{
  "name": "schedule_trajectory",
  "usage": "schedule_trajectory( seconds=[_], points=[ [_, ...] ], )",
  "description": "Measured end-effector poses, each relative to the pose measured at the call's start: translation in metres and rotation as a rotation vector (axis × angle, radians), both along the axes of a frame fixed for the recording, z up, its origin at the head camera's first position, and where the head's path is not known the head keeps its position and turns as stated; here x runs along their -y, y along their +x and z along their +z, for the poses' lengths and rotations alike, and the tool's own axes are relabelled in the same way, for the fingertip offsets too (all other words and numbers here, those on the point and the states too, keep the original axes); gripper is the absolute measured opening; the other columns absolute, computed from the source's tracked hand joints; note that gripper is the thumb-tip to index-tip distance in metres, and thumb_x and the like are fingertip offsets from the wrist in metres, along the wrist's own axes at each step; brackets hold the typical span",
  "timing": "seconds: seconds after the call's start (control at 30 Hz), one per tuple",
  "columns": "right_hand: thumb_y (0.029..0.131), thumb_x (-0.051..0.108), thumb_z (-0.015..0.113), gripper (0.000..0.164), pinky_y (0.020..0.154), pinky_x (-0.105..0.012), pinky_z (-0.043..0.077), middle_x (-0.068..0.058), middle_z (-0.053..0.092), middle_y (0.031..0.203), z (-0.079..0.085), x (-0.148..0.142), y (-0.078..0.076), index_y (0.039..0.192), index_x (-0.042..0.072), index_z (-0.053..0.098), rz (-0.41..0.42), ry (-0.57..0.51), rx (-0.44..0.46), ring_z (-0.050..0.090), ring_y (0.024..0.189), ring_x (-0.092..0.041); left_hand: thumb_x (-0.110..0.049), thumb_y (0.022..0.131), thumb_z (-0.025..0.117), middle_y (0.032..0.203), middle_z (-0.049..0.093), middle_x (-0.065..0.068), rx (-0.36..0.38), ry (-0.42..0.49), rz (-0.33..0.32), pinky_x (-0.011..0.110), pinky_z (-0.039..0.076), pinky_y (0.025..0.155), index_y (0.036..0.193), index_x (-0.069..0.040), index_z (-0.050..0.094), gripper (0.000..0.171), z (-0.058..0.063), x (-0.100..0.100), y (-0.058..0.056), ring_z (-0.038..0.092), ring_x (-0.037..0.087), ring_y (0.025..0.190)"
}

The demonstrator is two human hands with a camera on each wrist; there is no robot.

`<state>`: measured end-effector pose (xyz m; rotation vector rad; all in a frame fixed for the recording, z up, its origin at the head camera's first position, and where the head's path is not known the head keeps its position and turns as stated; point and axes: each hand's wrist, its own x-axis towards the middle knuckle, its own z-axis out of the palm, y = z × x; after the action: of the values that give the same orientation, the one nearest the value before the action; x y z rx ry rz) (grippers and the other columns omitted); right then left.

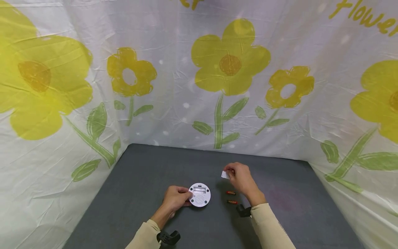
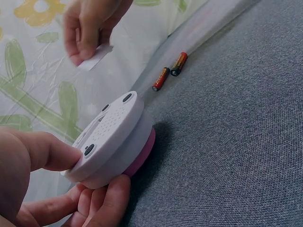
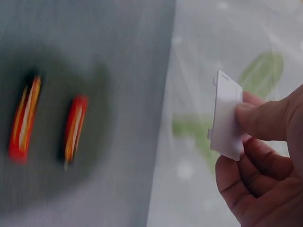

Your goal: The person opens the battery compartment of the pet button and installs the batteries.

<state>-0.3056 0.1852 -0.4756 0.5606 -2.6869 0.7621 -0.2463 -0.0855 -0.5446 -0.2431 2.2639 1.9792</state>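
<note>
A round white battery-powered device (image 1: 199,200) shows its underside, with an uncovered battery compartment, a patch of small holes and dark feet. My left hand (image 1: 176,200) grips its left edge, thumb on top and fingers beneath. In the left wrist view a pink part (image 2: 142,153) shows on its lower side. My right hand (image 1: 242,178) pinches a small white battery cover (image 3: 227,116) between thumb and fingers, raised above the table. Below it, two red and black batteries (image 1: 230,192) lie side by side on the table, right of the device.
The dark grey table (image 1: 149,169) runs back to a hanging white cloth (image 1: 174,121) printed with yellow flowers, which also stands along both sides. Black straps with cameras (image 1: 168,238) sit on both wrists.
</note>
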Motion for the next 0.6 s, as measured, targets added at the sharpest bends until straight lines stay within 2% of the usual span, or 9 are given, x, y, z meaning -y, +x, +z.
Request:
schedule_trajectory(
  seconds=[0.17,0.37,0.6],
  points=[
    [0.101,-0.001,0.068,0.017,0.074,-0.041,0.059,-0.008,0.079,0.096,-0.001,-0.035,0.004,0.101,0.008,0.082,-0.076,0.004,0.058,0.066,0.081,-0.019,-0.001,0.091,0.077,0.104,0.078,0.020,0.005,0.005,0.000,0.035,0.070,0.073,0.118,0.014,0.074,0.031,0.001,-0.001,0.000,0.077,0.021,0.085],
    [0.101,0.000,0.066,0.017,0.070,-0.040,0.057,-0.008,0.078,0.093,-0.013,-0.073,0.010,0.100,0.007,0.081,-0.174,0.015,0.118,0.065,0.078,-0.018,-0.001,0.091,0.076,0.104,0.077,0.019,0.011,0.011,0.000,0.035,0.069,0.072,0.118,0.014,0.074,0.032,0.001,0.000,-0.001,0.076,0.020,0.083],
    [0.099,-0.001,0.067,0.014,0.070,-0.041,0.058,-0.008,0.079,0.095,-0.026,-0.099,0.021,0.099,0.005,0.079,-0.198,0.052,0.193,0.068,0.080,-0.019,-0.001,0.090,0.077,0.103,0.078,0.019,0.007,0.015,-0.001,0.035,0.070,0.072,0.117,0.014,0.074,0.031,-0.001,0.001,-0.003,0.077,0.020,0.083]
  ],
)
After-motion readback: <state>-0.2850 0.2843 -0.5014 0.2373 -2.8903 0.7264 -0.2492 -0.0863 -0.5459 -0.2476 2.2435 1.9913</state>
